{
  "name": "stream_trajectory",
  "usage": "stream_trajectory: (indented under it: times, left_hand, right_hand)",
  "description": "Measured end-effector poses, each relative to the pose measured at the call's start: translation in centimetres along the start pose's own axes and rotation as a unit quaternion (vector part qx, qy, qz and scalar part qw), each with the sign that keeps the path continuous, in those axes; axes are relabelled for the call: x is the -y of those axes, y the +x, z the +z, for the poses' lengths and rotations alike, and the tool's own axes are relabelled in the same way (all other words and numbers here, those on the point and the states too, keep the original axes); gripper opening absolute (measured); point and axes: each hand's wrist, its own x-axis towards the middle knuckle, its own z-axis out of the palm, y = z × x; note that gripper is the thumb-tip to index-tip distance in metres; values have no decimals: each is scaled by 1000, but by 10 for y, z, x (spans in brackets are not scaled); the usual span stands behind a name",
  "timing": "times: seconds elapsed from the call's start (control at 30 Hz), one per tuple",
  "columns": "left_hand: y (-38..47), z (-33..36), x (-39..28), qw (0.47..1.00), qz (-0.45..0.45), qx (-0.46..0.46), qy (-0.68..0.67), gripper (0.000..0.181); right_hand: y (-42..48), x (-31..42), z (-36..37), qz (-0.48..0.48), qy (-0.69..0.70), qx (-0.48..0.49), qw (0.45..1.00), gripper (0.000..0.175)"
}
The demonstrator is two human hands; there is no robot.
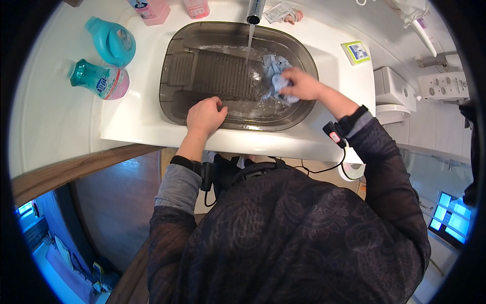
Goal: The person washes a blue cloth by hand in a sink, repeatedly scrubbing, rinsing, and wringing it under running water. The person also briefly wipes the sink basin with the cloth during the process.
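In the head view, a translucent brown plastic wash basin (pixel 303 53) with a built-in ribbed washboard (pixel 224 74) sits in a white sink. Water runs into it from a chrome faucet (pixel 255 13). My right hand (pixel 302 84) grips a wet light blue cloth (pixel 279 70) in the water at the basin's right end. My left hand (pixel 206 114) holds the near rim, left of the middle, its fingers curled over the inner side. Part of the cloth is hidden under the right hand.
At left stand a turquoise detergent bottle (pixel 114 43) and a green-and-pink bottle (pixel 102 80). Two pink containers, one a bottle (pixel 197 8), are at the back. A crumpled cloth (pixel 293 17) lies beside the faucet, and a green-edged packet (pixel 356 53) at right. A cable (pixel 334 167) hangs from my right wrist device.
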Motion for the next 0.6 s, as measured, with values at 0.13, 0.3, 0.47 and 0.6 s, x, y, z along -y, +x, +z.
stream_trajectory:
  times: [0.13,0.3,0.47,0.6]
  left_hand:
    - [1,1,1,1000,7,-25,11,27]
    - [2,1,1,1000,-6,-10,7,29]
    - [-1,3,2,999,3,-35,17,28]
    - [0,7,4,999,-4,-32,19,28]
  right_hand:
    - [13,0,55,124,-223,196,947,106]
    - [37,11,71,157,-289,157,931,101]
    - [47,-18,27,48,-165,53,984,64]
    - [13,-12,-34,109,136,-66,982,56]
